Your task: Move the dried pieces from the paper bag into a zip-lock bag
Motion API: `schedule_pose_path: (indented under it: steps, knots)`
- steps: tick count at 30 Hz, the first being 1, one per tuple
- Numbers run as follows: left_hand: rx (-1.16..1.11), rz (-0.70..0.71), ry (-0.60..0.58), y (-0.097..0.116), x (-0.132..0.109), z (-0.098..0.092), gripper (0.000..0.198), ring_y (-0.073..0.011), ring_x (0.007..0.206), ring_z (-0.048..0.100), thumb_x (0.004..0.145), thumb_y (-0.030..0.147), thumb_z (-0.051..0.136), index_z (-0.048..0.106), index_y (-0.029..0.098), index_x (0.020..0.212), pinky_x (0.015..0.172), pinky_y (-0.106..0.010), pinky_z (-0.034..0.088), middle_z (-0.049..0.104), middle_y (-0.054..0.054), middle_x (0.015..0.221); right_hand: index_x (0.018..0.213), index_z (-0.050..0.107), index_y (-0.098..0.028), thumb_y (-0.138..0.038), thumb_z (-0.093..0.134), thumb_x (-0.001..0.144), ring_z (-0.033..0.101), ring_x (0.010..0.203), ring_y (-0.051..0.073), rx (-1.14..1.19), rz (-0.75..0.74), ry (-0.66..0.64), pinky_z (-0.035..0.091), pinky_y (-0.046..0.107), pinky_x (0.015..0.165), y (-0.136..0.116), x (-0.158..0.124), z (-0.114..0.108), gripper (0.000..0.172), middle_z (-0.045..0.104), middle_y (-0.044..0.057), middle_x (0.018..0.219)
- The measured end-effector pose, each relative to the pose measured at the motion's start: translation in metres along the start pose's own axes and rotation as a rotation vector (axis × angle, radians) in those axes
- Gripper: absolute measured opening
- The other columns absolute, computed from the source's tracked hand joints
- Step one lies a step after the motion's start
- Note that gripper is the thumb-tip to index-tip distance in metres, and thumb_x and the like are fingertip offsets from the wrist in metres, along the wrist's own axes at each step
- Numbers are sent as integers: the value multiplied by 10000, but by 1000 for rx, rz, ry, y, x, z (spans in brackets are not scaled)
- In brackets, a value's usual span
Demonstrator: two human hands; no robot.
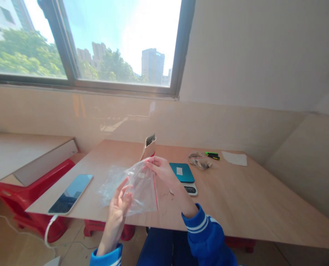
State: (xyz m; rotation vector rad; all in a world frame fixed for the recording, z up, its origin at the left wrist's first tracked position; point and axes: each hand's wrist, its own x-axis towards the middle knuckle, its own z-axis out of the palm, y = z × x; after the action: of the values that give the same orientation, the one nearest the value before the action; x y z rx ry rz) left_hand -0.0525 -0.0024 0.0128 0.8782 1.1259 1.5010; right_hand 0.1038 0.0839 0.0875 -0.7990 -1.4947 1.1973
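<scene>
A clear zip-lock bag point(142, 195) with a red line along its opening hangs between my hands above the table. My right hand point(163, 170) pinches the bag's top corner at the red strip. Lower on the left, my left hand point(120, 204) has its fingers curled around the bag's other side. More clear plastic point(109, 183) lies flat beyond the left hand. Just behind the bag stands an open brown paper pouch point(148, 149), its lower part hidden. To the right of my right wrist sits a small scale point(185, 173) with a teal top, partly covered by the forearm.
A clear bag of brown dried pieces point(200, 161) lies behind the scale, beside a green-and-black cutter point(212, 155) and white paper point(234, 159). A phone point(71, 194) with a white cable point(48, 229) rests at the left edge. Red stools point(42, 188) stand below.
</scene>
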Motion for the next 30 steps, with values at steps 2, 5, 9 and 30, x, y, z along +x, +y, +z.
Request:
schedule_pose_path:
  steps: [2, 5, 9, 30]
  knots:
    - [16, -12, 15, 0, 1, -4, 694, -176, 1026, 586, 679, 476, 757, 546, 304, 1317, 770, -214, 497, 581, -73, 1236, 840, 689, -181, -443, 682, 779, 645, 709, 151, 20, -30, 44, 515, 274, 659, 4, 1, 1, 269, 695, 20, 773]
    - [10, -43, 46, 1, 2, -12, 700, -165, 1035, 581, 670, 464, 767, 528, 353, 1318, 771, -202, 493, 560, -43, 1259, 946, 689, -207, -454, 644, 814, 663, 786, 166, -4, -71, -32, 533, 287, 686, 10, -2, -1, 284, 714, 31, 888]
    - [-20, -41, 158, 4, 11, -31, 625, -141, 1027, 564, 645, 453, 779, 596, 339, 1231, 740, -155, 468, 596, -11, 1227, 1062, 659, -223, -475, 452, 919, 664, 830, 174, -172, -127, 50, 542, 313, 718, 28, -5, -46, 357, 707, 60, 1041]
    - [876, 257, -43, -42, 132, -39, 370, -462, 1295, 415, 586, 347, 697, 717, 185, 918, 1053, -600, 250, 651, -211, 1210, 773, 690, -139, -328, 503, 777, 615, 820, 252, -1011, 104, 716, 459, 396, 786, 112, -48, -269, 266, 699, 128, 842]
